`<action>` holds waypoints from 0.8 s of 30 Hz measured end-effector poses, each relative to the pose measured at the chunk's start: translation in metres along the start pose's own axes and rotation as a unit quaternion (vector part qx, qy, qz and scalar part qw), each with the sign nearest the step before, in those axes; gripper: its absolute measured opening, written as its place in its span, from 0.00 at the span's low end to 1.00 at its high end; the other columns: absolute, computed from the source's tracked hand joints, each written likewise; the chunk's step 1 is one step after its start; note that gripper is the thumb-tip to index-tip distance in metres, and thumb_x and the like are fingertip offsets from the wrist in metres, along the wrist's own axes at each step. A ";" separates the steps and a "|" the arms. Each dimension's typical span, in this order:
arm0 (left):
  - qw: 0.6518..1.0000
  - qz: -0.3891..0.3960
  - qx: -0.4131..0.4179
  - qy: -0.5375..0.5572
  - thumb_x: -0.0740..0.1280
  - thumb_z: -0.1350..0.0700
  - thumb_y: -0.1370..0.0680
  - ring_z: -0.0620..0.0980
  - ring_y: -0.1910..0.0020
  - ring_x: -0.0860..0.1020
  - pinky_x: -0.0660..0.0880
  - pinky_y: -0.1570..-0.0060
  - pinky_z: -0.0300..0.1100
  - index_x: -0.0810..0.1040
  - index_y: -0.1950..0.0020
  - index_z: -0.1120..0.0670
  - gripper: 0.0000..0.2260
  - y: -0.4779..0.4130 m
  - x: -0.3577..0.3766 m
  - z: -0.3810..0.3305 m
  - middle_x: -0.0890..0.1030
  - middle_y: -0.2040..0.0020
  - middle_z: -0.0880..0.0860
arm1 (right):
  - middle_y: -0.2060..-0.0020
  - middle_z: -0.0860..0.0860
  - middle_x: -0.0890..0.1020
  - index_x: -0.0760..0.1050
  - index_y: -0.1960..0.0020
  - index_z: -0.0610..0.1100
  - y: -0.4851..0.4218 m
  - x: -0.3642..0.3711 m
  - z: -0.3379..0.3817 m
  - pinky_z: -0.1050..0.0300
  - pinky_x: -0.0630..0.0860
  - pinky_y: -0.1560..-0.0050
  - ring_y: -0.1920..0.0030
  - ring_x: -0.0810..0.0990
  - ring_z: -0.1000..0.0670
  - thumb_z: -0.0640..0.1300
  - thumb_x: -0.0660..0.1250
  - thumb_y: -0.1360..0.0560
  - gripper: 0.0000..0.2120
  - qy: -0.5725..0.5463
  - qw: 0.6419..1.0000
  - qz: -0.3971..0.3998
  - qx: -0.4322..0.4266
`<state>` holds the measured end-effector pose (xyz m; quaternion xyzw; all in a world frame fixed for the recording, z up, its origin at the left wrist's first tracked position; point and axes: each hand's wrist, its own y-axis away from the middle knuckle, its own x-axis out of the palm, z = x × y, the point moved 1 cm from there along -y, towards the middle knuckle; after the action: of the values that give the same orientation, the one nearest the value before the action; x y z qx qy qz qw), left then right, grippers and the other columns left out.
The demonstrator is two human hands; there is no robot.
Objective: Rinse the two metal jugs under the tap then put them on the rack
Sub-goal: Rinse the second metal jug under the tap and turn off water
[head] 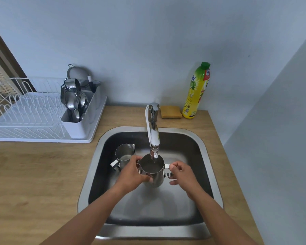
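Observation:
A metal jug [153, 169] is held upright over the steel sink [90, 174], its mouth directly under the chrome tap [153, 128]. My left hand [132, 171] wraps its body from the left. My right hand [181, 173] pinches the jug's handle on the right side. A thin stream of water seems to run from the spout into the jug. The second metal jug [124, 153] stands upright in the sink's back left part, just behind my left hand, handle toward me. The white dish rack [30, 117] stands on the counter to the left.
The rack's cutlery holder [78, 119] is full of spoons and forks, with a steel cup and strainer behind. A yellow sponge [170, 111] and a yellow dish-soap bottle [197, 91] stand behind the sink on the right. A wall closes the right side.

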<state>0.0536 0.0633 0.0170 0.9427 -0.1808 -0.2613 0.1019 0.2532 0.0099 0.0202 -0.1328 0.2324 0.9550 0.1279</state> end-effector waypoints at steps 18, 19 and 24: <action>0.989 0.037 -0.053 0.132 0.79 0.53 0.31 0.46 0.45 0.80 0.76 0.47 0.40 0.75 0.41 0.49 0.22 -0.004 -0.005 0.012 0.82 0.45 0.48 | 0.58 0.43 0.83 0.76 0.51 0.45 -0.003 0.011 0.000 0.53 0.80 0.71 0.66 0.86 0.43 0.48 0.60 0.19 0.09 0.037 0.999 0.003 0.040; 0.987 0.037 -0.060 0.147 0.79 0.52 0.31 0.48 0.45 0.81 0.77 0.46 0.41 0.76 0.41 0.49 0.21 -0.004 -0.005 0.012 0.82 0.45 0.50 | 0.59 0.42 0.83 0.76 0.50 0.44 -0.003 0.012 0.000 0.54 0.79 0.72 0.67 0.86 0.43 0.48 0.60 0.19 0.10 0.033 0.998 0.007 0.045; 0.975 0.037 -0.125 0.182 0.76 0.47 0.29 0.51 0.48 0.84 0.78 0.42 0.49 0.78 0.43 0.52 0.19 -0.007 -0.002 0.017 0.85 0.47 0.52 | 0.65 0.41 0.82 0.76 0.49 0.40 -0.004 0.017 0.003 0.57 0.75 0.78 0.69 0.85 0.39 0.50 0.59 0.19 0.14 0.027 0.996 0.035 0.080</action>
<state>0.0453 0.0688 0.0015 0.9468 -0.1599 -0.1017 0.2601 0.2377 0.0182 0.0159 -0.1395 0.3157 0.9333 0.0987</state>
